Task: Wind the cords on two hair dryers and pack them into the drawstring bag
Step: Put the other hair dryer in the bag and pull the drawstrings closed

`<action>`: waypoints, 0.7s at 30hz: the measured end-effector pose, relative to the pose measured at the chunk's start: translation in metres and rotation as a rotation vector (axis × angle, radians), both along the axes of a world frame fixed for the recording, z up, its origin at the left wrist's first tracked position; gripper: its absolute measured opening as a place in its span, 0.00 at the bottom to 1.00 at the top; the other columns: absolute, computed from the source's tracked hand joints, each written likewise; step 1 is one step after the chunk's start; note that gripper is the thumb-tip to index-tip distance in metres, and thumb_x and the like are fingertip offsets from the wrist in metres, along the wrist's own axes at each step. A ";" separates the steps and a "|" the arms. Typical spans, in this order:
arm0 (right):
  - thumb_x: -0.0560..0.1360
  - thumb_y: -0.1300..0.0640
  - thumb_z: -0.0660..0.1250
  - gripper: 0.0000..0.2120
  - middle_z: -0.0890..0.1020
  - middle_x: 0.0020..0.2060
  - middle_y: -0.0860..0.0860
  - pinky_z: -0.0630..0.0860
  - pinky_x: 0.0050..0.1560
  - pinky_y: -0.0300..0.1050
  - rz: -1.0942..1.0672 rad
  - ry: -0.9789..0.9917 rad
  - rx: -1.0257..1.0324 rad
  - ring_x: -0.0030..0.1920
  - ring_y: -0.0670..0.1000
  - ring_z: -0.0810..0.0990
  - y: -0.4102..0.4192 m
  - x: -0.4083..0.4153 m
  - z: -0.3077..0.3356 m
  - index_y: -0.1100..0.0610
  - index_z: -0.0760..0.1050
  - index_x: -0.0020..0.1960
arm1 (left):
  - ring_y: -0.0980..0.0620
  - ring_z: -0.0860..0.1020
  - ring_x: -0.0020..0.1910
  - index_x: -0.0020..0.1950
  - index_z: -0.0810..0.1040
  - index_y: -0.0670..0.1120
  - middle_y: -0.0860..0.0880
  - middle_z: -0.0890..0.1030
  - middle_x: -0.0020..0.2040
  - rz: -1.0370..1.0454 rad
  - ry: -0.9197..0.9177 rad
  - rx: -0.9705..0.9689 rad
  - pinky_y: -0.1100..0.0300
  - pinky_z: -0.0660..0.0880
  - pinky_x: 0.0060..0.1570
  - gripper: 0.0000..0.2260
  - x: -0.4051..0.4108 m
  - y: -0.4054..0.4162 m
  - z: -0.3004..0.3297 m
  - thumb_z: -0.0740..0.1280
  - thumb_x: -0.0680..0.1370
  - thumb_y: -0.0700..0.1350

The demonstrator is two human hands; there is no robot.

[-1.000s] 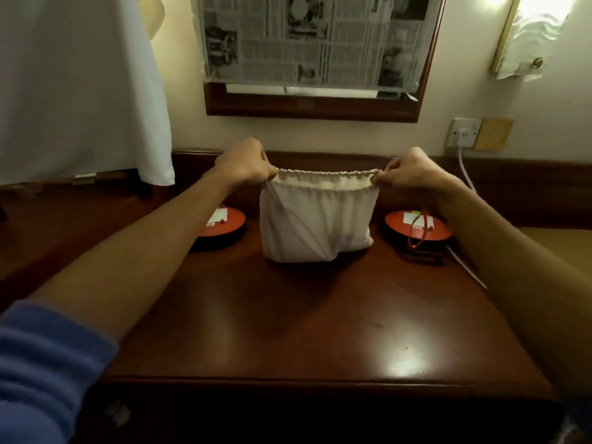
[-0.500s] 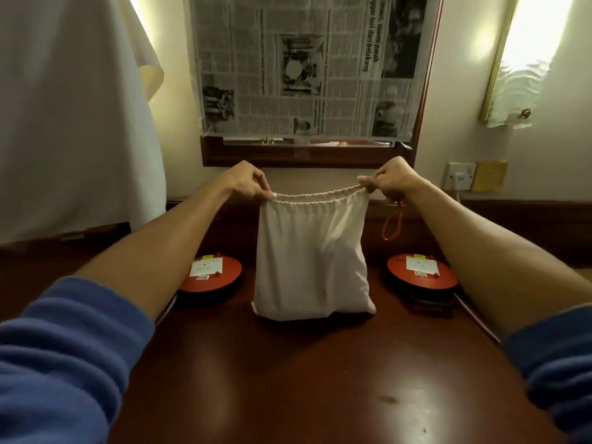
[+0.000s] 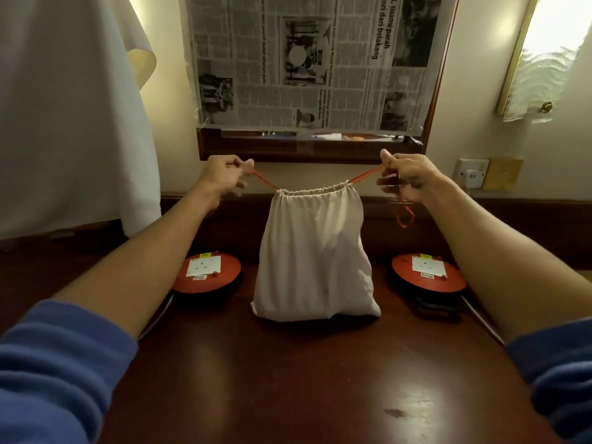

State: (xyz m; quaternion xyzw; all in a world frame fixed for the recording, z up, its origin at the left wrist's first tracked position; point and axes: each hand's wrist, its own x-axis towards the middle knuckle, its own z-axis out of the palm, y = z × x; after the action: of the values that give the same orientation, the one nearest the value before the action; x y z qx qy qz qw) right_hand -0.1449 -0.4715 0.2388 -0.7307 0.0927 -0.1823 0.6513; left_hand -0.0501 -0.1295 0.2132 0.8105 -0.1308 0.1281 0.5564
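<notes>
My left hand (image 3: 224, 177) pinches one end of a thin orange string (image 3: 265, 181). My right hand (image 3: 404, 176) pinches the other end, and a loop of the string hangs down under that hand. The string runs through the top of a soft cloth bag (image 3: 315, 254). The bag is off-white and a bit wrinkly. Its top is bunched up tight into little folds. It looks lumpy and full, but I cannot see what is in it. Its bottom sits on the table (image 3: 288, 379), in the middle, between my two arms.

The table is dark brown wood, smooth and shiny, with light glowing on it. On each side of the bag sits a round flat orange cord reel (image 3: 206, 272) with a white square plug spot on top. The second reel (image 3: 427, 274) is by my right arm. Each has a small label, too small to read.

Behind the bag is a dark wood frame with a newspaper (image 3: 307, 62) stuck over it. I can read "suami parah" and "dari belakang" on it. A white cloth (image 3: 70, 107) hangs at the left. A white wall plug (image 3: 471, 173) is at the right, near a bright lamp (image 3: 551, 56). My sleeves are blue and fuzzy.
</notes>
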 end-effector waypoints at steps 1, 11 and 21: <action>0.81 0.51 0.65 0.11 0.82 0.49 0.59 0.83 0.45 0.50 0.065 -0.042 0.186 0.43 0.55 0.85 0.008 0.004 0.000 0.60 0.75 0.48 | 0.50 0.84 0.43 0.47 0.78 0.46 0.44 0.83 0.53 -0.107 0.118 -0.261 0.50 0.81 0.48 0.09 -0.003 -0.010 -0.002 0.67 0.84 0.48; 0.85 0.50 0.58 0.19 0.67 0.26 0.50 0.60 0.24 0.39 0.079 -0.070 0.440 0.22 0.46 0.59 0.041 0.030 -0.011 0.54 0.64 0.36 | 0.58 0.66 0.22 0.42 0.69 0.46 0.49 0.75 0.34 -0.206 0.305 -0.835 0.65 0.66 0.26 0.13 0.000 -0.055 -0.017 0.63 0.86 0.48; 0.81 0.53 0.66 0.13 0.71 0.28 0.50 0.65 0.25 0.43 -0.032 -0.256 -0.217 0.26 0.47 0.67 0.028 0.031 -0.015 0.57 0.74 0.40 | 0.55 0.68 0.26 0.39 0.71 0.47 0.49 0.75 0.31 -0.197 0.077 -0.460 0.62 0.65 0.26 0.15 0.008 -0.027 0.003 0.65 0.85 0.46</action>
State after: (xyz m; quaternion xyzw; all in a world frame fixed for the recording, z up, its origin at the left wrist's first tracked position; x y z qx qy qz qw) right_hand -0.1134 -0.4437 0.2236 -0.7659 0.0003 -0.2931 0.5722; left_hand -0.0421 -0.1563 0.2165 0.6502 -0.1554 0.0684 0.7406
